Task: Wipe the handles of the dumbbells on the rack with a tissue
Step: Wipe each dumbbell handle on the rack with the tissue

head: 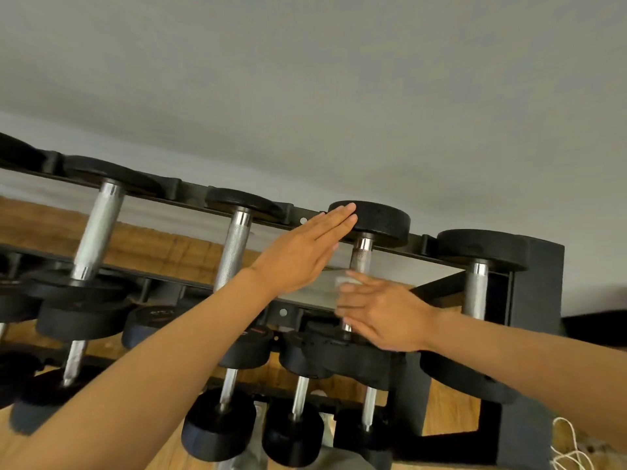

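On the top tier of the rack (537, 286), the right hand (383, 315) wraps its fingers round the handle (360, 257) of the third dumbbell from the left, with a white tissue (346, 281) pinched between the fingers and the steel. The hand is blurred, so how far the tissue reaches round the bar cannot be told. The left hand (298, 256) is flat, fingers straight and together, its fingertips pressed against the rim of that dumbbell's far head (376, 222).

To do this step well, the flat left hand should keep pressing on the head so the dumbbell does not roll in its cradle. The right hand should probably keep the tissue wrapped as fully round the bar as it can and run it along the whole length, from the far polished collar to the near one, twisting a little so the knurled middle is cleaned on all sides. Light, even pressure seems wise, since knurling is likely to shred thin tissue.

The dumbbell (476, 290) to the right looks like the next one to wipe.
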`<state>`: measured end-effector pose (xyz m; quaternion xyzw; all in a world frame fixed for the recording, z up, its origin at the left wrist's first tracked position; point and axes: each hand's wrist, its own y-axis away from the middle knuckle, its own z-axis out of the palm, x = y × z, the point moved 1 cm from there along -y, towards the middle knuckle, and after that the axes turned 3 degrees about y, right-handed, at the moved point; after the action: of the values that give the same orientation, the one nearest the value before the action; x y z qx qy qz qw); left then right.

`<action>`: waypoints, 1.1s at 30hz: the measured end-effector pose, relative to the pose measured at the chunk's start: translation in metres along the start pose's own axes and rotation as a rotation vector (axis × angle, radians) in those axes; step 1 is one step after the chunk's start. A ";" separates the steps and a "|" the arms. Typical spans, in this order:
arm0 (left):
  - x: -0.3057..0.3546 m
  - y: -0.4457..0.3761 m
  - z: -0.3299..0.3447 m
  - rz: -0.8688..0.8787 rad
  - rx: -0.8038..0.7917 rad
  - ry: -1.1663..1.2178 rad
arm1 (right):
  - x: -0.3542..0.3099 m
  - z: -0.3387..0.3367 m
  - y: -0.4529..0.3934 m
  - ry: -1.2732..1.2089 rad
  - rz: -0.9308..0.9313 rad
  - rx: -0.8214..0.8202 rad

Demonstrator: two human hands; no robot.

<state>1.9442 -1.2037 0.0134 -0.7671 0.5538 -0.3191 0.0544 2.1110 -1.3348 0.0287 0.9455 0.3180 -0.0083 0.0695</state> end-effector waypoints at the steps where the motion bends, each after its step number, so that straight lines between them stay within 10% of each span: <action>1: 0.001 0.000 -0.001 -0.004 -0.003 0.004 | -0.004 -0.001 0.002 -0.092 -0.041 -0.068; 7: 0.001 -0.001 -0.004 0.005 -0.018 0.011 | 0.012 -0.001 0.000 -0.074 -0.170 -0.167; 20: 0.002 0.000 -0.002 -0.029 -0.019 0.010 | 0.030 -0.002 -0.005 0.346 0.015 0.262; 33: 0.004 0.000 -0.002 -0.061 -0.022 0.012 | 0.030 -0.007 -0.023 0.350 0.108 0.155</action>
<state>1.9440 -1.2072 0.0166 -0.7823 0.5340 -0.3190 0.0328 2.1205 -1.2975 0.0308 0.9507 0.2726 0.1354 -0.0594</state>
